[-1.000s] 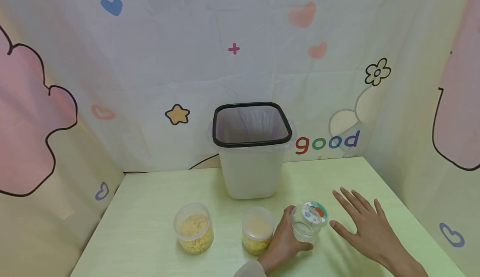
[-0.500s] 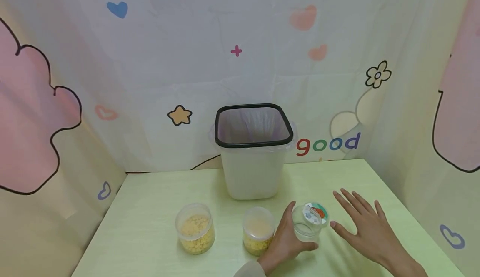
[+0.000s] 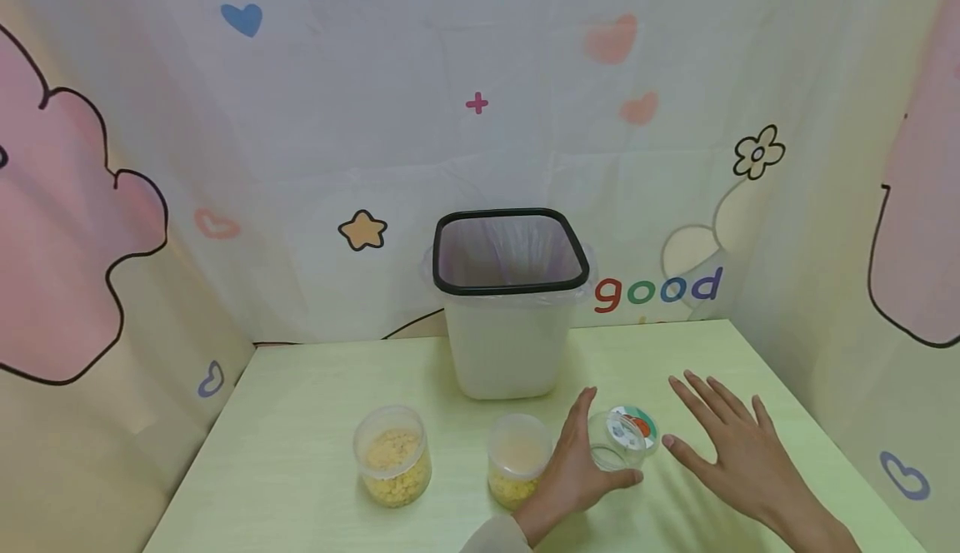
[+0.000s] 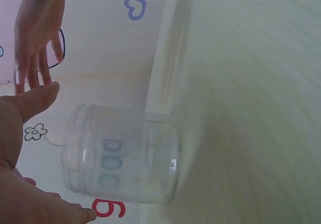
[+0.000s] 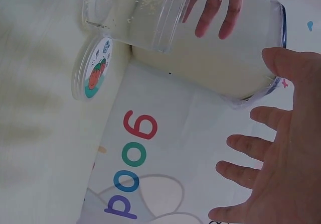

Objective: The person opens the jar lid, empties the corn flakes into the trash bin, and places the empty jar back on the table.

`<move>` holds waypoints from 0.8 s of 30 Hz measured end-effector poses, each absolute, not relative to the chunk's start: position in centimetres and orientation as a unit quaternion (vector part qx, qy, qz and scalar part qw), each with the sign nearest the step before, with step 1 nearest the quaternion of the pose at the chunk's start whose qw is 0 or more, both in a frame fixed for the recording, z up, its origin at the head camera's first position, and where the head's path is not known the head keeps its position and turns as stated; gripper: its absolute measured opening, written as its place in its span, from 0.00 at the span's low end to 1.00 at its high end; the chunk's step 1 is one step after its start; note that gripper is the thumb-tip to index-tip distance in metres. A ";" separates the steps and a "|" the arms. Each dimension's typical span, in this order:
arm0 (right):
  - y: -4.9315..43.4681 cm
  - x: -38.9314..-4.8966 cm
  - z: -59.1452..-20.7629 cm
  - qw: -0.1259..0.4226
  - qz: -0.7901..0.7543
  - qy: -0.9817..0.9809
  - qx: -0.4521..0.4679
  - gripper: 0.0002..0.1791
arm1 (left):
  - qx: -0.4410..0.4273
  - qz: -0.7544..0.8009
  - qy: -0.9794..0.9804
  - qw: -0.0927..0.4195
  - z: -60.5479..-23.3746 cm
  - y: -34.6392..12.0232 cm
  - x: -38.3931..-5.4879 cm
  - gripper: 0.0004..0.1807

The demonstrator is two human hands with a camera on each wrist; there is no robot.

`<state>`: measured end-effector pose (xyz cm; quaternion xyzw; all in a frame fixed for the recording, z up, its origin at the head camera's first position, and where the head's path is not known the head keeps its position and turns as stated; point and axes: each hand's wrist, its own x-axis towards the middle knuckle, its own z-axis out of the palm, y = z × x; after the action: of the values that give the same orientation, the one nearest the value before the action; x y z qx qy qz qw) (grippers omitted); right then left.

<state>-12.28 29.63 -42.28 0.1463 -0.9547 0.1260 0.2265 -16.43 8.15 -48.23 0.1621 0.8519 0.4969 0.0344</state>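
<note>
My left hand point(image 3: 573, 465) has its thumb and fingers spread apart around a clear see-through jar point(image 4: 125, 156), which stands upright with its mouth uncovered. In the left wrist view, a gap shows between the fingertips and the jar's threaded rim. Just behind it lies a round lid point(image 5: 98, 73) with a teal and orange-red print. My right hand point(image 3: 738, 453) hovers to the right of the jar, fingers straight and spread, holding nothing. Beside my left wrist stands a jar of yellow crumbly pieces point(image 3: 516, 465), partly hidden by the wrist.
A second, wider jar with yellow pieces point(image 3: 395, 474) stands farther left. Behind the jars is a white bin point(image 3: 506, 353) with a black rim and a thin plastic liner. A printed cloth point(image 3: 315, 120) hangs around the pale table point(image 3: 292, 403).
The fingers and thumb of my left hand have spread apart from the clear jar, and the hand has lifted slightly. The jar stays in place. My right hand has hardly moved.
</note>
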 end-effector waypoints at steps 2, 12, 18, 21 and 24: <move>29.6 -12.3 -42.2 0.227 0.128 -0.954 0.147 0.41 | 0.164 0.497 0.851 0.034 -47.8 8.1 -16.3 0.63; 29.3 -12.7 -41.7 0.228 0.132 -0.953 0.150 0.41 | 0.205 0.487 0.849 -0.005 -46.0 7.6 -16.1 0.57; 28.8 -13.0 -41.2 0.239 0.131 -0.948 0.161 0.40 | 0.231 0.468 0.852 -0.040 -44.7 6.9 -15.9 0.53; 28.6 -13.2 -40.9 0.239 0.132 -0.948 0.164 0.40 | 0.240 0.466 0.850 -0.051 -44.2 6.4 -16.0 0.52; 28.3 -13.3 -40.7 0.235 0.135 -0.948 0.165 0.40 | 0.245 0.468 0.847 -0.058 -43.9 5.7 -16.2 0.51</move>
<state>-13.32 28.33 -40.74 0.1645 -0.9484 0.1347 0.2350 -16.15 5.72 -43.92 0.2445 0.8473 0.4678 -0.0582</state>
